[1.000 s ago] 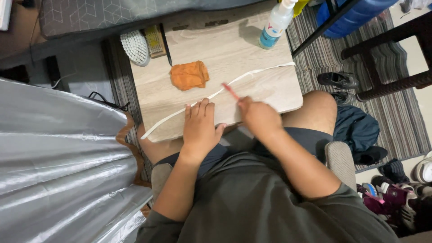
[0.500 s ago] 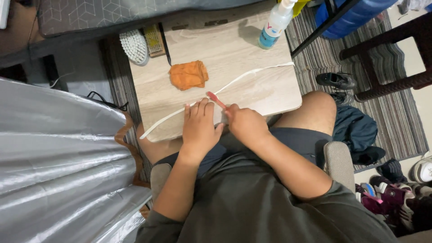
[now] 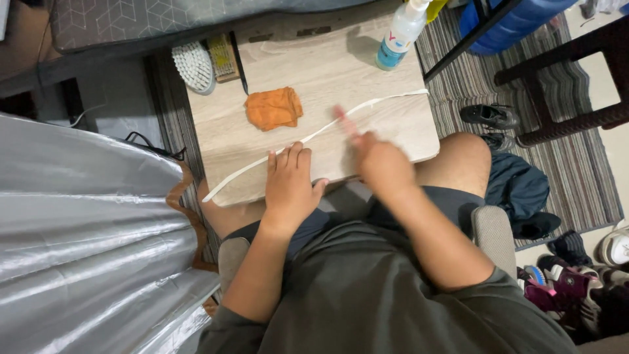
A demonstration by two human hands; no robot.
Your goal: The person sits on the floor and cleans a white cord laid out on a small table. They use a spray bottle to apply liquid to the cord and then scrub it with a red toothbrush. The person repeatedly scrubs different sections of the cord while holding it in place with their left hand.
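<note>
Cloth beyond strip — bottle farther.

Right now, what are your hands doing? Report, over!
Left hand flat, pinning white strip on wooden board. Right hand blurred, holding thin pinkish tool over strip. Orange cloth beside, apart from strip.

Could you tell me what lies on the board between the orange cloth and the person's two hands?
In the head view, a long white strip crosses the wooden board between the orange cloth and both hands; the left hand presses on it, the right hand is blurred.
</note>
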